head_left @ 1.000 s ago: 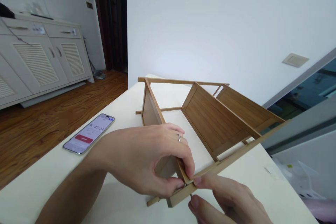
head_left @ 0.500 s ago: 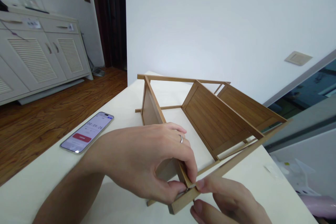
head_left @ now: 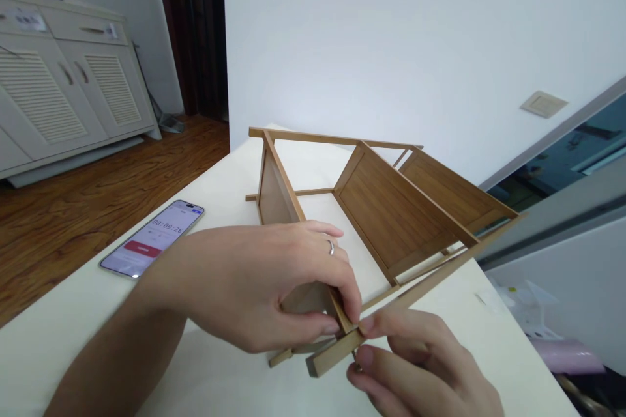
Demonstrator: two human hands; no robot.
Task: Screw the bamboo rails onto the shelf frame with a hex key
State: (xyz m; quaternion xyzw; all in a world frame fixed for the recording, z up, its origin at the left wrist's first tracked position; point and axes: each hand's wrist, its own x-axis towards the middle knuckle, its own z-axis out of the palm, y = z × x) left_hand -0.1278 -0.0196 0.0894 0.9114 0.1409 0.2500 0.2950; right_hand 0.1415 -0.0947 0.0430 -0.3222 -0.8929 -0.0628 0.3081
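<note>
A wooden shelf rack [head_left: 411, 202] lies on its side on the white table. My left hand [head_left: 274, 283], a ring on one finger, grips the end of its nearest shelf board, close to where the board meets a long leg [head_left: 330, 353]. The thumb is on one side of that board and the fingers are on the other. My right hand [head_left: 425, 355] is at the same corner, its index fingertip against the leg. Its thumb and another finger close around a small metal screw [head_left: 356, 359] at the leg's outer face; most of the screw is hidden.
On the white table [head_left: 215, 378], a phone [head_left: 152, 238] with a running timer lies left of my left forearm. A white wall [head_left: 366, 39] rises behind the rack. A louvred cabinet [head_left: 73, 91] stands at far left, and a pink roll [head_left: 567, 357] lies beyond the table's right edge.
The whole view has shifted slightly, so everything sits a little further left and higher. My left thumb has drawn back from the joint. More of the screw shows below the leg.
</note>
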